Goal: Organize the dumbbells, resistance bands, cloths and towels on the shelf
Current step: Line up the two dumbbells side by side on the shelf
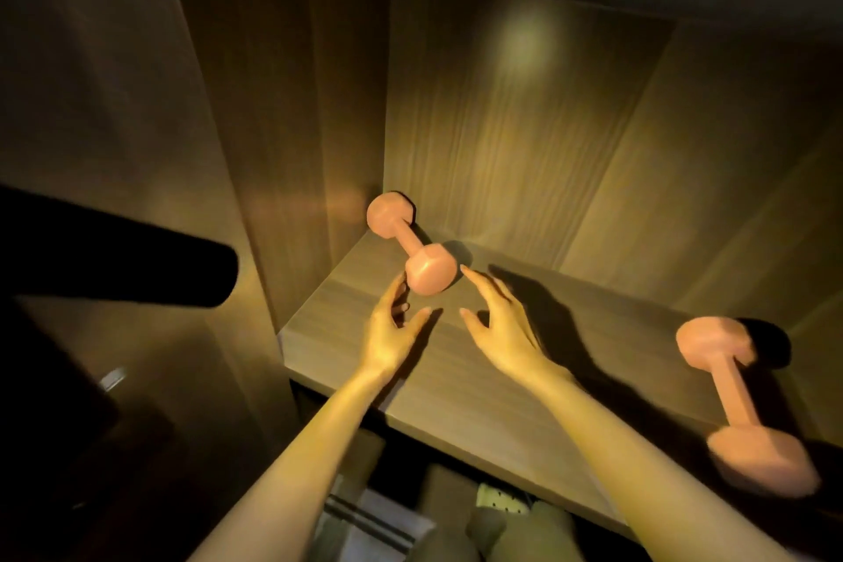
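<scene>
One pink hex-ended dumbbell (413, 243) lies slantwise in the back left corner of the wood-grain shelf (456, 406). A second pink dumbbell (735, 392) lies at the shelf's right front edge, well apart and blurred. The left hand (392, 333) and the right hand (502, 333) are both spread and hold nothing. They flank the first dumbbell's near end, and the left fingertips are at or touching it.

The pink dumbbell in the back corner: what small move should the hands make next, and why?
Probably close in on its near head and nudge the dumbbell straight. Both the left hand and right hand are open, one on each side of that head, neither holding it, and it lies slanted across the shelf corner.
</scene>
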Action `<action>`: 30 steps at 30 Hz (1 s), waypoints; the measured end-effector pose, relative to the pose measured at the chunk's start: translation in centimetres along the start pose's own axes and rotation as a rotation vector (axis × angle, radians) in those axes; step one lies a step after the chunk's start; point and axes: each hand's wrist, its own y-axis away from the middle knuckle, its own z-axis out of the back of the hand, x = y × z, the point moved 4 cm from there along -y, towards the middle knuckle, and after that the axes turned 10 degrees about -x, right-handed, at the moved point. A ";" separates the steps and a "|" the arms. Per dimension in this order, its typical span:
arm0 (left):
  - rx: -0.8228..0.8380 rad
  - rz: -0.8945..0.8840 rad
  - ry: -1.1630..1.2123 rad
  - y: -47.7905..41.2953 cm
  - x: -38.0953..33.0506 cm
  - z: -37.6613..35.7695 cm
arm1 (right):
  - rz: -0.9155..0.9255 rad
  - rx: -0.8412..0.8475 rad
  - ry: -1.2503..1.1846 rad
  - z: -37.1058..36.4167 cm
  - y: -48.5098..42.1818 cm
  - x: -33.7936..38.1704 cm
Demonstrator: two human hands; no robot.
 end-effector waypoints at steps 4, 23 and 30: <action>-0.020 -0.060 -0.010 -2.1 0.5 -0.8 | 0.010 0.057 -0.061 -1.2 -3.2 -0.6; -0.402 -0.013 -0.013 -2.1 2.6 4.0 | 0.088 0.228 -0.167 -6.7 -3.3 3.0; -0.694 -0.002 -0.029 -1.5 2.0 5.6 | 0.171 0.284 -0.062 -7.7 -3.6 5.2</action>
